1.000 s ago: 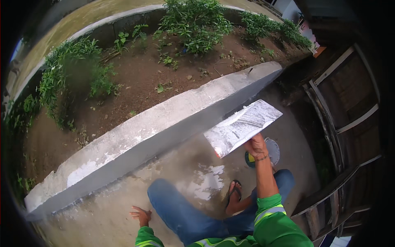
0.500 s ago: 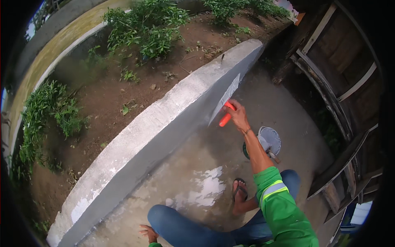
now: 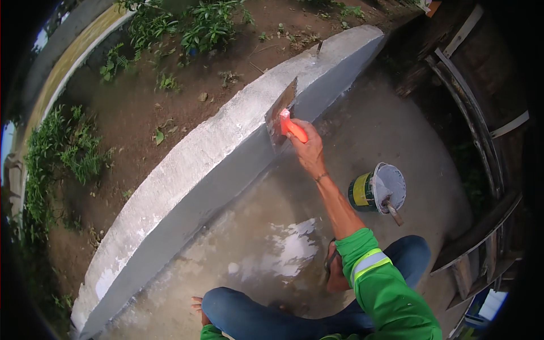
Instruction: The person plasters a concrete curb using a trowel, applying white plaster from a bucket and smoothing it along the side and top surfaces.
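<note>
My right hand is closed round the orange-red handle of a flat plastering trowel. The trowel's broad blade stands tilted at the top edge of a low curved wall, overlapping its rough whitish top and its smooth grey side. Whether the whole blade touches the wall, I cannot tell. Beside my bent knee, at the bottom of the view, my left hand shows only in part, with its visible fingers stretched out and nothing seen in them. The knee hides the rest of it.
A bucket of whitish paste, with a tool's wooden handle sticking out, stands on the concrete floor to the right. White splashes mark the floor. Soil and plants lie beyond the wall; old timber borders the right.
The trowel has moved from the wall's grey side up to its top edge, and its blade has turned. The view has shifted, so more of the bucket shows.
</note>
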The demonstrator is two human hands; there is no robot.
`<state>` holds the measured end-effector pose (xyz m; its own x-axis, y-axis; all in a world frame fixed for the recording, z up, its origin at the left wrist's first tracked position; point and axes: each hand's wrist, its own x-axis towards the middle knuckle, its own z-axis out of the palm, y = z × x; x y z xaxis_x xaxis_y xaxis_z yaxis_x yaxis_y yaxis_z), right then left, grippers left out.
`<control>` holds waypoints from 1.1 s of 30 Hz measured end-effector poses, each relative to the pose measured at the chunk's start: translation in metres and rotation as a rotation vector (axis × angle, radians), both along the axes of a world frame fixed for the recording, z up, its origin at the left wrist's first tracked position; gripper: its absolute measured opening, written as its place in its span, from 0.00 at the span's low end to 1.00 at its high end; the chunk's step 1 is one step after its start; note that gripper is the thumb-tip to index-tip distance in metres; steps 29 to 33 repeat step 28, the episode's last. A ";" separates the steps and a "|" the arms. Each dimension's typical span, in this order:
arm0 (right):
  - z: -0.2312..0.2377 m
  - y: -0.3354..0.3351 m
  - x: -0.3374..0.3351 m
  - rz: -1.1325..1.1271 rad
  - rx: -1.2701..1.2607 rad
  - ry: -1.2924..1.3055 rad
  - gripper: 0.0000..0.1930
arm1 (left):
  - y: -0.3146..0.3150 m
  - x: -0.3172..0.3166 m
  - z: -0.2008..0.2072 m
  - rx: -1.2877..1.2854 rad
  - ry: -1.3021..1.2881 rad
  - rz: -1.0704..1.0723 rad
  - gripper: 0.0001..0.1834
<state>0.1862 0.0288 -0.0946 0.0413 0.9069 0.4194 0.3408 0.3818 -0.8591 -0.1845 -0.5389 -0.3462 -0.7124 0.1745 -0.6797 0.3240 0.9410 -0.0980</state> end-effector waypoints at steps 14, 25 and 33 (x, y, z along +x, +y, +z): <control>-0.002 0.069 0.082 -0.119 -0.158 0.264 0.16 | -0.003 0.012 0.006 0.034 0.003 0.004 0.63; 0.006 -0.025 -0.031 0.086 -0.292 0.201 0.15 | -0.001 -0.004 0.008 -0.090 0.043 0.159 0.68; -0.017 -0.086 -0.080 0.104 -0.059 0.032 0.13 | 0.022 0.026 0.015 -0.179 -0.001 0.130 0.66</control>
